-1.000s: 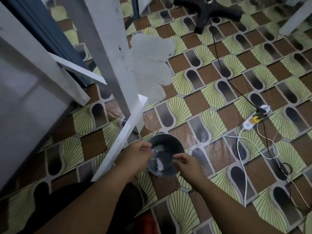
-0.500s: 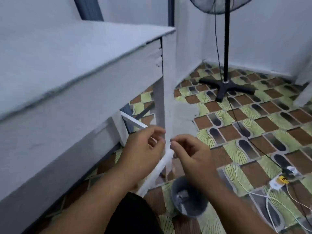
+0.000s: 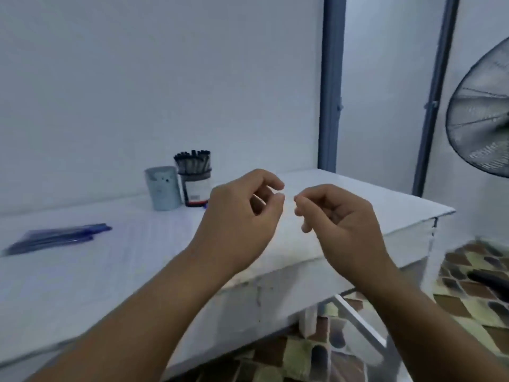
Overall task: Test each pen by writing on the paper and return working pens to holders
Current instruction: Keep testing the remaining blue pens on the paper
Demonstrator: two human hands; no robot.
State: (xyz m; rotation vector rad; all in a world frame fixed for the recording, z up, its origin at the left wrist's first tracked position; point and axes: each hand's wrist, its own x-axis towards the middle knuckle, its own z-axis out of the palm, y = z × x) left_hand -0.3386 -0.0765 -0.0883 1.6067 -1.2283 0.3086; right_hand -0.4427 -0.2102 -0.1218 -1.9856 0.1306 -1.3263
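Head view: left hand (image 3: 242, 219) and right hand (image 3: 338, 221) raised over the table (image 3: 358, 199), fingers loosely curled, gripping nothing visible; blue pens (image 3: 57, 238) lying far left, holders (image 3: 179, 186) behind; likely risk, knocking those holders while reaching across.

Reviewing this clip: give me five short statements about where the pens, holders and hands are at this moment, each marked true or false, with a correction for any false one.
1. Neither the left hand nor the right hand holds a pen. True.
2. The blue pens stand in the grey holder. False: they lie loose on the white table, left of the holders.
3. The clear holder is full of dark-capped pens. True.
4. The two holders stand at the table's front edge. False: they stand at the back, near the wall.
5. A fan is at the right of the view. True.
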